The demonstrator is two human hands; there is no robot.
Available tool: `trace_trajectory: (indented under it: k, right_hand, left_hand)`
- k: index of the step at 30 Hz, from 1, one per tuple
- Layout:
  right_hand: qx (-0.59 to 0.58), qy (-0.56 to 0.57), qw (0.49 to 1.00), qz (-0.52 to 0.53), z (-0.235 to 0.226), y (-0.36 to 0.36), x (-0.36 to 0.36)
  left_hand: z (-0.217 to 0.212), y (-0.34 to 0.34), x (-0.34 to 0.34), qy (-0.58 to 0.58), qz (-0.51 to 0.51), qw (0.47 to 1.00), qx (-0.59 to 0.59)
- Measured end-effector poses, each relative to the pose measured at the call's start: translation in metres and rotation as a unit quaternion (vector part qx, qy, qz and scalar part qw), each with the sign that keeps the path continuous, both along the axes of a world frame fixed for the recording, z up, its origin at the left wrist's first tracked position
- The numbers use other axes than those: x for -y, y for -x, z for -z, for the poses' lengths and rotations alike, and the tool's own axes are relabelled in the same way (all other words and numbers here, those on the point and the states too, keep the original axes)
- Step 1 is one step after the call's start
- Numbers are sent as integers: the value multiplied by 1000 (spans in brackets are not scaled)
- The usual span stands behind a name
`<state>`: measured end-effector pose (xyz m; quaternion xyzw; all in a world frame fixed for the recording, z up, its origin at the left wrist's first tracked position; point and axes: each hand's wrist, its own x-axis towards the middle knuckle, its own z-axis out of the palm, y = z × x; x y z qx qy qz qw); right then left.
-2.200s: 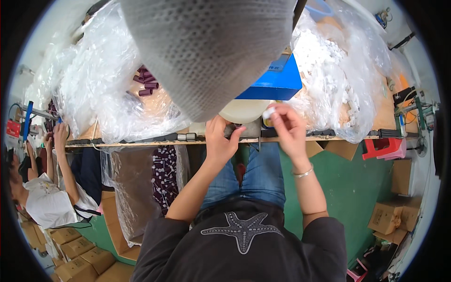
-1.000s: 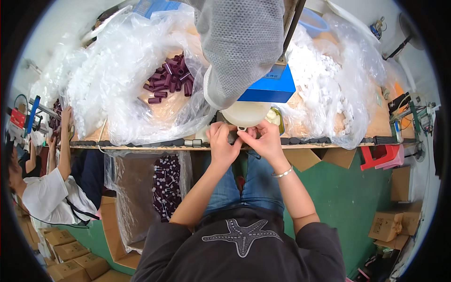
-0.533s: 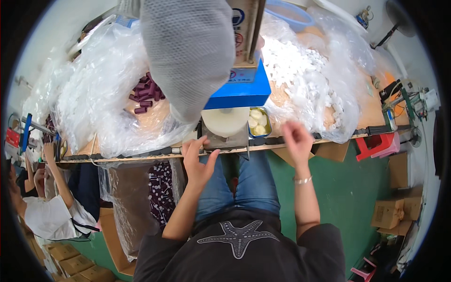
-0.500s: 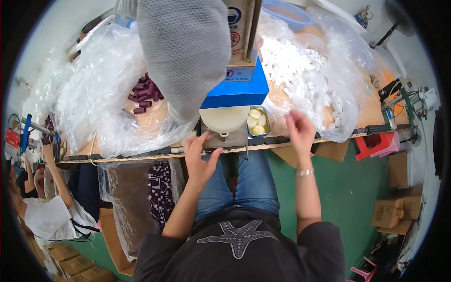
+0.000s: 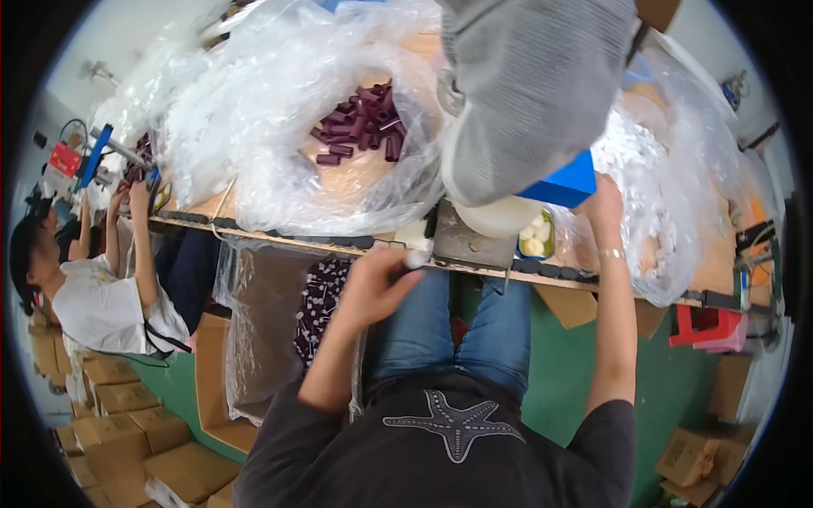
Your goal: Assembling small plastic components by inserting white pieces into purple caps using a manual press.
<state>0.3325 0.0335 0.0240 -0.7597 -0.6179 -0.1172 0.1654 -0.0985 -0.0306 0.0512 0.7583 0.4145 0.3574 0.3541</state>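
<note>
My left hand (image 5: 374,286) is at the bench's front edge, thumb and fingers closed on a small white piece (image 5: 415,259). Beside it is the metal plate (image 5: 471,244) of a bench machine, under a pale rounded part (image 5: 498,217) and a blue block (image 5: 562,183). Farther right, my right hand (image 5: 605,207) reaches to the near-left side of a heap of small white parts (image 5: 637,161); its fingertips are too unclear to show a grip. A loose pile of maroon tubes (image 5: 364,123) lies in clear plastic to the left.
A grey cloth-covered shape (image 5: 529,93) overhangs the machine. A small tray (image 5: 537,245) of pale round lumps sits beside it. Below left, a lined carton (image 5: 275,330) holds maroon-and-white pieces. Another person (image 5: 110,292) works at far left. A red stool (image 5: 699,326) stands right.
My view has turned left, shifting the bench rightward in the picture. My left hand has closed on a small white piece, and my right hand has reached forward to the white parts.
</note>
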Motion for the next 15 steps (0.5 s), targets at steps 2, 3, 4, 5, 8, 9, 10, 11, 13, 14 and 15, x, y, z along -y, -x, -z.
trace_trajectory:
  k: [2,3,4,5,8,9,10,11,13,14,15]
  right_hand:
    - [-32,-94,994,-43,3,1,19]
    - [-170,-95,979,-58,-9,15,32]
    - [-304,-93,946,-69,-12,29,42]
    - [-305,-90,946,-66,-7,44,51]
    - [-581,-147,779,-187,1,110,74]
    - [-608,-141,759,-185,1,134,79]
    - [-573,-102,785,-215,-1,149,81]
    - [-537,-65,805,-245,-4,161,79]
    - [-514,-40,813,-272,-8,182,74]
    - [-477,-32,834,-276,-3,181,73]
    - [-441,-24,852,-283,-2,183,71]
  left_hand:
    - [-4,59,7,55,-36,973,-222]
    - [17,101,11,74,-33,935,-346]
    - [36,134,16,124,-47,890,-436]
    - [32,141,18,163,-101,842,-504]
    - [26,146,-19,-47,-122,937,-323]
    - [20,133,-38,-104,-163,943,-272]
    - [10,114,-66,-210,-144,940,-226]
    - [8,101,-95,-237,-145,935,-218]
    - [23,96,-148,-365,-179,846,-345]
    - [27,82,-160,-367,-172,850,-337]
    - [29,69,-167,-318,-212,851,-361]
